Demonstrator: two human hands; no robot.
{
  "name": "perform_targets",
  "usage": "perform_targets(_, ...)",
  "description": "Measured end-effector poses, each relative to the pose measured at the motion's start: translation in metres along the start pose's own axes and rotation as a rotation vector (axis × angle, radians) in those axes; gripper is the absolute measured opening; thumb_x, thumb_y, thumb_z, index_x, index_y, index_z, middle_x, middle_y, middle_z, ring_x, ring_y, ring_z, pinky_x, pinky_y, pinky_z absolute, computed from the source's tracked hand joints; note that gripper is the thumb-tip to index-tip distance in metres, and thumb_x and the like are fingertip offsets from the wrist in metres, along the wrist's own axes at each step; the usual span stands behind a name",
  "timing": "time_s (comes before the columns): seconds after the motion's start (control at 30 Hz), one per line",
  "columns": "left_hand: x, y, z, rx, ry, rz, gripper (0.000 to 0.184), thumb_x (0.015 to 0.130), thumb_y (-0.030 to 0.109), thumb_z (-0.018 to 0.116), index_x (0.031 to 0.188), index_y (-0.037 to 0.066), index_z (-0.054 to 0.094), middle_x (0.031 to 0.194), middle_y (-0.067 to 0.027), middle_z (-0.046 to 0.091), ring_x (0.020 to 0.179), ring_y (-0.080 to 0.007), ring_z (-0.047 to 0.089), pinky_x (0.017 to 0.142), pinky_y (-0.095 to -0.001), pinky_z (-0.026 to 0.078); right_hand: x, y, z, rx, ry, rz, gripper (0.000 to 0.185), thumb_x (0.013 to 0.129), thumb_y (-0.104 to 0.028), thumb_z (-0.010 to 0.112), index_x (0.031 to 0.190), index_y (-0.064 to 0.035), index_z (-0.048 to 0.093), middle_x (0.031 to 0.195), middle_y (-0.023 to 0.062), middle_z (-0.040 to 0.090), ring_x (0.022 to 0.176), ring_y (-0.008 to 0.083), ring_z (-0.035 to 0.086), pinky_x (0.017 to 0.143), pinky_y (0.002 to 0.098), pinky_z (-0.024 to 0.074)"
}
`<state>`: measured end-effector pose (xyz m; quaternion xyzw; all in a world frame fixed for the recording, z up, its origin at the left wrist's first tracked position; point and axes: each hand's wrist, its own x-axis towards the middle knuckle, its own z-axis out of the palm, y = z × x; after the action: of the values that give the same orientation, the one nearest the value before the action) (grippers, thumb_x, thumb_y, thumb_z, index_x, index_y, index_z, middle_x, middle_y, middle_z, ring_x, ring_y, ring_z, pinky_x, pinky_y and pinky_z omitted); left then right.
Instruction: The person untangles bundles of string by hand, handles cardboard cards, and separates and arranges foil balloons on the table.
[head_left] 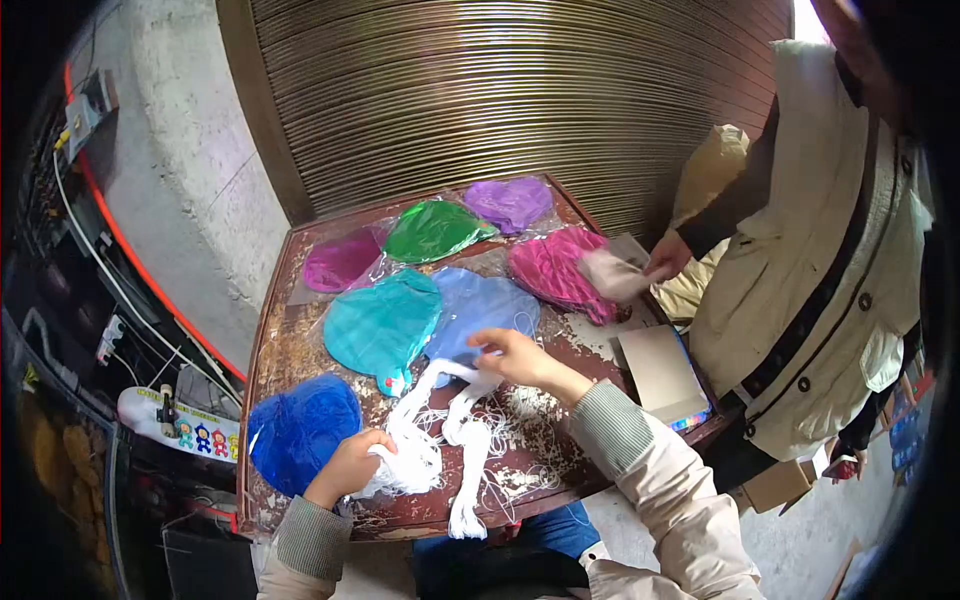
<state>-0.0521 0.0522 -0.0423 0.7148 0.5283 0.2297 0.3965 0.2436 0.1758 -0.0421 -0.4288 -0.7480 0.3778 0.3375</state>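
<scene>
My left hand is closed on a bunch of white string at the front of the table. The string is partly tangled, and a thicker strand arches up and hangs down over the front edge. Higher on that strand, my right hand has curled fingers gripping it, with the index finger raised; the contact is partly hidden. Beside my left hand lies a dark blue plastic-wrapped bundle. A teal packet and a light blue packet lie just beyond the string.
Magenta, green, purple and pink packets lie across the worn table. A flat box sits at the right edge. Another person's hand holds a pale packet there. A metal shutter stands behind.
</scene>
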Motion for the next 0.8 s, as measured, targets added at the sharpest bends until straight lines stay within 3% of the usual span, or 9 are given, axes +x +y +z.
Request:
perform_targets(0.03,0.0,0.007,0.0,0.06,0.027,0.039,0.026,0.067,-0.004,0.044,0.088,0.004,0.056,0.1,-0.0096,0.057,0.096,-0.0245,0.052,0.086,-0.0308,0.039,-0.008,-0.011,-0.003,0.001,-0.006,-0.002,0.022,0.082,-0.015,0.058,0.1,-0.0025,0.059,0.092,0.0069,0.063,0.075,0.0156,0.058,0.068,0.0266,0.0486)
perform_targets(0.1,-0.001,0.021,0.003,0.182,0.08,0.116,0.028,0.067,-0.003,0.046,0.093,0.005,0.056,0.108,-0.0114,0.055,0.102,-0.0271,0.05,0.089,-0.0346,0.039,-0.03,-0.036,-0.007,-0.144,-0.29,0.239,0.017,0.078,-0.018,0.063,0.086,-0.0034,0.063,0.088,0.0111,0.063,0.076,0.0195,0.059,0.071,0.0305,0.0493)
perform_targets(0.17,-0.004,0.035,0.013,0.298,0.109,0.13,0.03,0.068,-0.001,0.047,0.096,0.006,0.056,0.11,-0.0115,0.054,0.104,-0.027,0.049,0.09,-0.0381,0.038,-0.056,-0.03,0.01,-0.337,-0.404,0.018,0.022,0.081,-0.026,0.063,0.085,-0.0044,0.062,0.09,0.0074,0.06,0.075,0.0167,0.056,0.068,0.0284,0.0488)
perform_targets(0.27,-0.004,0.05,0.031,0.587,0.171,0.177,0.035,0.069,0.004,0.05,0.103,0.009,0.057,0.116,-0.0117,0.052,0.109,-0.0267,0.047,0.091,-0.0468,0.035,-0.09,-0.018,0.052,-0.626,-0.022,-0.208,0.021,0.077,-0.028,0.066,0.075,-0.0075,0.061,0.075,0.0052,0.058,0.062,0.017,0.055,0.062,0.0277,0.0488)
perform_targets(0.43,-0.004,0.044,0.053,0.884,0.084,0.229,0.033,0.073,0.012,0.055,0.105,0.01,0.059,0.12,-0.0106,0.051,0.123,-0.0249,0.038,0.092,-0.0593,0.029,-0.103,-0.016,0.052,-0.674,-0.075,-0.096,0.013,0.074,-0.019,0.065,0.075,-0.007,0.06,0.076,0.0053,0.058,0.063,0.0169,0.056,0.058,0.0282,0.0495)
perform_targets(0.53,-0.001,0.047,0.046,0.856,-0.14,0.107,0.033,0.072,0.014,0.058,0.105,0.011,0.059,0.12,-0.008,0.051,0.123,-0.0242,0.038,0.092,-0.0609,0.026,-0.104,-0.002,0.02,-0.565,-0.04,-0.028,0.01,0.073,-0.012,0.062,0.07,-0.0035,0.058,0.073,0.0071,0.059,0.056,0.0182,0.056,0.054,0.0314,0.0497)
perform_targets(0.6,0.003,0.05,0.04,0.819,-0.375,-0.009,0.033,0.071,0.016,0.062,0.104,0.012,0.06,0.121,-0.0054,0.052,0.122,-0.0234,0.039,0.093,-0.0625,0.023,-0.105,0.001,-0.012,-0.402,-0.043,0.251,0.007,0.072,-0.01,0.061,0.072,-0.0036,0.06,0.072,0.0074,0.061,0.054,0.0171,0.056,0.054,0.0305,0.0499)
perform_targets(0.73,-0.006,0.061,0.023,0.698,-0.355,0.217,0.024,0.072,0.015,0.062,0.096,0.012,0.062,0.109,-0.004,0.057,0.106,-0.0226,0.049,0.09,-0.0549,0.031,-0.111,0.016,-0.054,-0.382,0.078,0.311,0.008,0.076,-0.01,0.059,0.073,-0.0039,0.064,0.064,0.0053,0.06,0.051,0.0138,0.053,0.052,0.0282,0.0462)
perform_targets(0.8,0.009,0.062,0.027,0.593,-0.21,0.29,0.018,0.073,0.015,0.062,0.09,0.011,0.063,0.096,-0.0037,0.061,0.089,-0.0227,0.055,0.084,-0.0463,0.039,-0.114,0.022,-0.066,-0.329,0.113,0.365,0.009,0.077,-0.011,0.059,0.073,-0.004,0.065,0.061,0.0041,0.06,0.05,0.0126,0.051,0.052,0.0271,0.0447)
